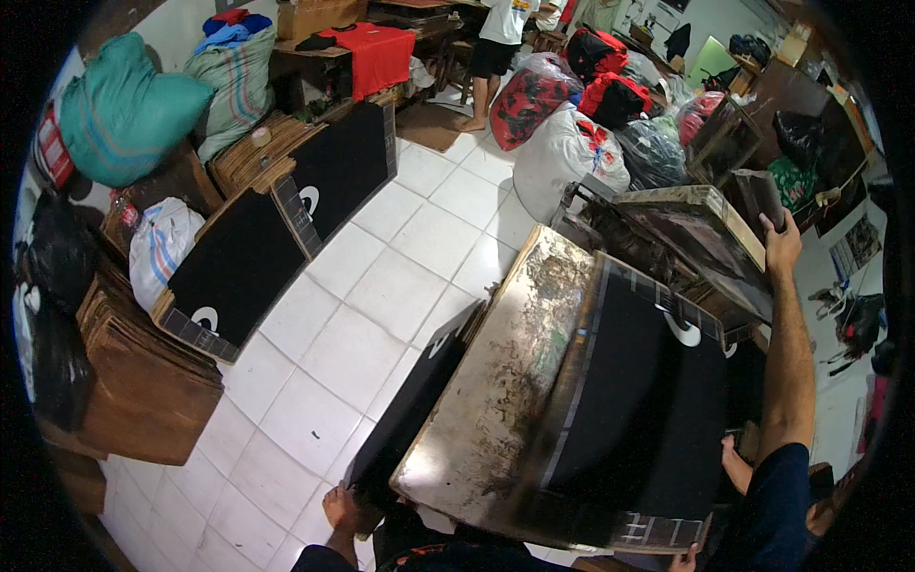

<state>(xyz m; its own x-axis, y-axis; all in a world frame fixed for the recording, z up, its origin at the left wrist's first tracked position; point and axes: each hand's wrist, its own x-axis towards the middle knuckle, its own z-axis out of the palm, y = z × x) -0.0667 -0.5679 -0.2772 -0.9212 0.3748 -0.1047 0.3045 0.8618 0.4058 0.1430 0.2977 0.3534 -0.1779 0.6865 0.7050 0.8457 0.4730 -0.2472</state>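
My left hand (338,507) is closed on the lower corner of a board covered with black cloth (410,419), which slants beside the worn table (496,381). My right hand (783,246), arm stretched far forward, grips a dark, flat squeegee-like block (760,197) at the raised edge of a screen-printing frame (701,224). That frame is tilted up over the table's far end. On the table lies another board with black cloth (639,410), bearing a white curved print near its far edge. A co-worker's hand (734,464) shows at the right; another hand (684,561) touches this board's near corner.
Black-cloth boards (238,267) lean on stacked brown boards (143,372) at the left, below a green sack (133,110). White floor tiles (362,310) run between. Stuffed bags (572,157) pile up ahead, near a standing person (500,48). A red shirt (376,57) hangs off a far table.
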